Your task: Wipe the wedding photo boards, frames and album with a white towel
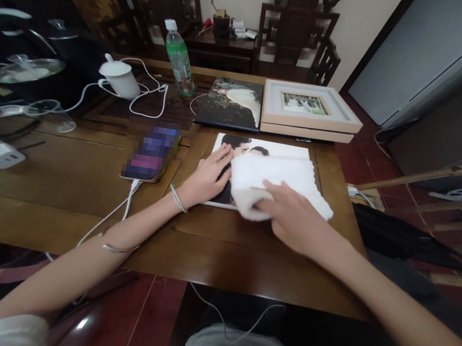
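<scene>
A photo print or panel [219, 196] showing two people lies flat on the wooden table in front of me. My left hand [209, 175] rests on its left side with the fingers stretched out. In my right hand [288, 214] is a white fluffy cloth [277, 174], gripped at its near edge. The cloth spreads over the right part of the photo panel and hides much of it. Part of the cloth hangs past the panel's right edge onto the table.
Behind the panel lie a dark photo panel [235, 103] and framed photos [310, 112]. A green bottle [181, 60], a lidded white cup [119, 78] and a charging phone [153, 152] stand or lie to the left. White cables [103, 220] cross the table there.
</scene>
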Motion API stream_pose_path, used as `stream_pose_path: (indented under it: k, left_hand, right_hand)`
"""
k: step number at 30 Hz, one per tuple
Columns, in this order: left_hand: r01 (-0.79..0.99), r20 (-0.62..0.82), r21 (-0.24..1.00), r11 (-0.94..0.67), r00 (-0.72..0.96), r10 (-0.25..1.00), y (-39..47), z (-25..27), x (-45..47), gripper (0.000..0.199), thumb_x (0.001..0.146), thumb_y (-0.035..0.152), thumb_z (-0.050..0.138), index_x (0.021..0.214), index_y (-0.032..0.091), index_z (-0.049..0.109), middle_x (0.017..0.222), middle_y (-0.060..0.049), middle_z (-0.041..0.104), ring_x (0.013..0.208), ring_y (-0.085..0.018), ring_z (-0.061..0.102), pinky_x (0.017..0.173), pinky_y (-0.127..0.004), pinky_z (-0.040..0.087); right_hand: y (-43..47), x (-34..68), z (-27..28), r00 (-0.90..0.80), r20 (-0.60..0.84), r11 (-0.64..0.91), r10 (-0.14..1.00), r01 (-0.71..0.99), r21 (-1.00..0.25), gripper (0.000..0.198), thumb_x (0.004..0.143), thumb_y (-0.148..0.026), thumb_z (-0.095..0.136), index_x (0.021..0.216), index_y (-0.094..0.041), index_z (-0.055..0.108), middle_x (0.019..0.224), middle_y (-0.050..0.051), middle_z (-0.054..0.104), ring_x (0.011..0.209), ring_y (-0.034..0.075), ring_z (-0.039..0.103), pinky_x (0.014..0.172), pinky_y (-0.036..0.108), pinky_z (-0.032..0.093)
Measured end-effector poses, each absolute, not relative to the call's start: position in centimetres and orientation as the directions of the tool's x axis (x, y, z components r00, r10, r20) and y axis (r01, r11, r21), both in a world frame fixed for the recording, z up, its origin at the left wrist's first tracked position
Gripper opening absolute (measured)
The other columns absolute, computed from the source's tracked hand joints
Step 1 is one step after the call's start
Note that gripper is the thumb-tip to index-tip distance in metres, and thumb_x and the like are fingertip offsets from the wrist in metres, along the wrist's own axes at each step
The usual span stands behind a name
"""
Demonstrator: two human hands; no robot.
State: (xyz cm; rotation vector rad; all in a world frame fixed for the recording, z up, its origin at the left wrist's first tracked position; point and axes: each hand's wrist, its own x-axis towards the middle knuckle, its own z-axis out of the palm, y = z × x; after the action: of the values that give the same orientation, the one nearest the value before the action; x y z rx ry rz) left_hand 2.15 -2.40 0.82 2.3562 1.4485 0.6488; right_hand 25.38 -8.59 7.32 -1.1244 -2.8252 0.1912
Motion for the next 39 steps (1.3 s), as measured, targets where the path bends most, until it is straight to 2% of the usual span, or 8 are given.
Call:
stream_pose_path:
  k: [4, 9, 13, 15, 18, 25, 34, 39]
  left_hand:
    - [0.747, 0.225, 0.498, -0.440, 0.379, 0.898, -2.3, 0.7, 2.0, 0.052, 0.099, 0.031, 0.037, 0.147, 0.012, 0.040, 0.159, -0.016, 0.033, 0.150, -0.027, 0.025, 0.120, -0.052, 0.026]
    - [0.708, 0.259, 0.536, -0.460, 0.381, 0.888, -2.0, 0.3, 1.4, 0.053, 0.099, 0.033, 0.036, 0.147, 0.011, 0.041, 0.158, -0.016, 0.034, 0.149, -0.025, 0.028, 0.120, -0.049, 0.027]
    - [0.707, 0.248, 0.547, -0.448, 0.374, 0.894, -1.9, 0.1, 1.3, 0.053, 0.098, 0.030, 0.036, 0.148, 0.011, 0.040, 0.159, -0.016, 0.032, 0.149, -0.025, 0.027, 0.120, -0.049, 0.027]
    - [0.710, 0.236, 0.552, -0.438, 0.371, 0.898, -2.0, 0.2, 1.5, 0.053, 0.098, 0.028, 0.035, 0.148, 0.010, 0.039, 0.159, -0.017, 0.031, 0.150, -0.025, 0.025, 0.120, -0.050, 0.027]
    - [0.720, 0.211, 0.559, -0.411, 0.356, 0.910, -2.1, 0.4, 1.7, 0.052, 0.098, 0.027, 0.035, 0.149, 0.014, 0.038, 0.160, -0.015, 0.031, 0.150, -0.026, 0.024, 0.120, -0.052, 0.025]
    - [0.732, 0.190, 0.567, -0.377, 0.329, 0.925, -2.3, 0.5, 1.9, 0.053, 0.098, 0.027, 0.034, 0.150, 0.017, 0.035, 0.161, -0.013, 0.029, 0.150, -0.027, 0.023, 0.120, -0.055, 0.023]
    - [0.714, 0.240, 0.554, -0.427, 0.354, 0.904, -2.1, 0.3, 1.8, 0.053, 0.099, 0.027, 0.031, 0.150, 0.015, 0.035, 0.159, -0.013, 0.033, 0.150, -0.024, 0.026, 0.122, -0.049, 0.023]
    - [0.714, 0.241, 0.560, -0.421, 0.346, 0.907, -1.9, 0.1, 1.6, 0.052, 0.098, 0.026, 0.034, 0.149, 0.017, 0.038, 0.159, -0.011, 0.033, 0.149, -0.024, 0.026, 0.121, -0.051, 0.024]
  right_hand:
    - [-2.6, 24.1, 8.8, -0.656, 0.002, 0.646, 0.755, 0.743, -0.177, 0.045, 0.076, -0.001, 0.043, 0.106, -0.020, 0.071, 0.098, 0.010, 0.072, 0.087, 0.022, 0.064, 0.077, 0.032, 0.045]
    - [2.2, 23.3, 8.7, -0.646, 0.098, 0.649, 0.757, 0.726, -0.226, 0.031, 0.080, -0.005, 0.046, 0.096, -0.017, 0.070, 0.088, 0.008, 0.073, 0.079, 0.020, 0.062, 0.071, 0.029, 0.040]
    - [1.0, 23.1, 7.1, -0.645, 0.111, 0.654, 0.756, 0.741, -0.152, 0.038, 0.080, -0.002, 0.046, 0.108, -0.015, 0.069, 0.103, 0.014, 0.072, 0.101, 0.028, 0.063, 0.087, 0.039, 0.044]
    - [-1.5, 23.4, 6.1, -0.648, 0.119, 0.658, 0.752, 0.748, -0.083, 0.048, 0.077, 0.002, 0.044, 0.115, -0.014, 0.068, 0.125, 0.018, 0.066, 0.124, 0.034, 0.053, 0.100, 0.052, 0.040]
    - [-6.7, 24.3, 5.0, -0.685, 0.101, 0.691, 0.721, 0.721, -0.041, 0.054, 0.074, 0.006, 0.043, 0.115, -0.017, 0.069, 0.146, 0.013, 0.052, 0.140, 0.038, 0.038, 0.111, 0.063, 0.030]
    - [-14.2, 25.6, 5.1, -0.784, 0.117, 0.793, 0.609, 0.603, -0.090, 0.044, 0.070, 0.004, 0.051, 0.096, -0.022, 0.075, 0.145, 0.009, 0.055, 0.137, 0.040, 0.043, 0.109, 0.065, 0.036]
    - [-3.3, 24.0, 7.6, -0.732, 0.015, 0.724, 0.682, 0.671, -0.161, 0.053, 0.073, 0.005, 0.041, 0.112, -0.018, 0.070, 0.123, 0.014, 0.067, 0.125, 0.030, 0.056, 0.104, 0.053, 0.042]
    - [0.4, 22.5, 6.5, -0.685, 0.079, 0.689, 0.725, 0.721, -0.069, 0.062, 0.076, 0.007, 0.037, 0.128, -0.016, 0.061, 0.150, 0.014, 0.047, 0.140, 0.036, 0.037, 0.108, 0.062, 0.033]
